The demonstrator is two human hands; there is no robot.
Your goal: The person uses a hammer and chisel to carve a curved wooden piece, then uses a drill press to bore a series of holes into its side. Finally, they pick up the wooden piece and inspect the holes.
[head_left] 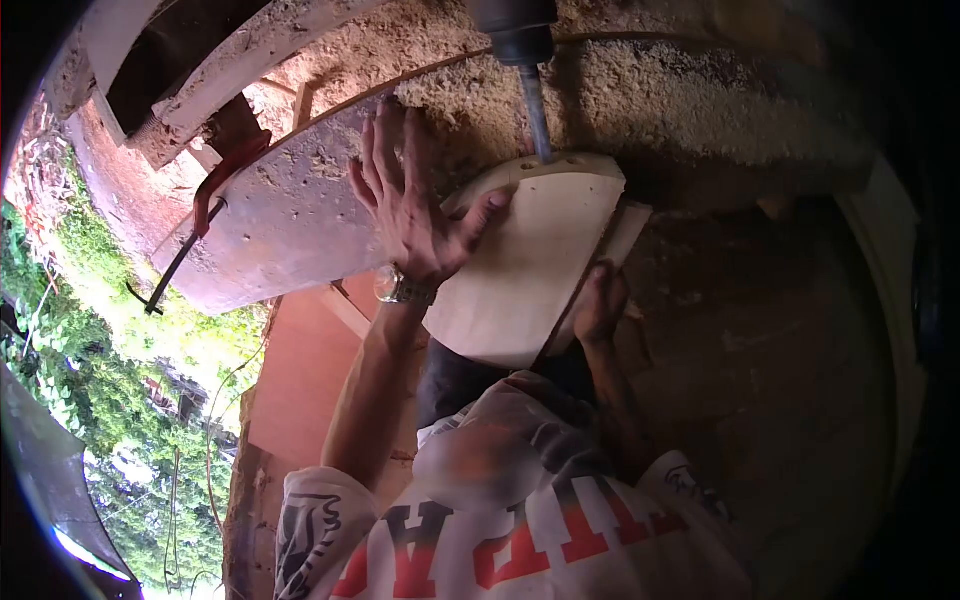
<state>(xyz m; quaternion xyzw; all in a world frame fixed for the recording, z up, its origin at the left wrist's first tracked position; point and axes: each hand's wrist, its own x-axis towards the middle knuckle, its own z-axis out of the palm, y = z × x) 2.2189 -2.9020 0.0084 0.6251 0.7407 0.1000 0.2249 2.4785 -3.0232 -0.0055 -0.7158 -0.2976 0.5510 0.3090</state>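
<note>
A pale curved wooden piece (525,265) lies in front of my body, with holes along its far edge. The drill bit (537,115) hangs down from a dark chuck (520,40), its tip at one of those holes. My left hand (415,195), a watch on its wrist, is spread on the worktable, its thumb over the left edge of the wooden piece. My right hand (600,303) is closed at the right side, on a narrow wooden strip (625,232) that lies along the piece; part of its fingers is hidden.
Sawdust (670,100) covers the back of the curved worktable (300,215). At the left edge sits a red-handled tool (228,175) with a dark metal rod. Wooden boards (230,70) stand at the upper left. Green plants show beyond the left side.
</note>
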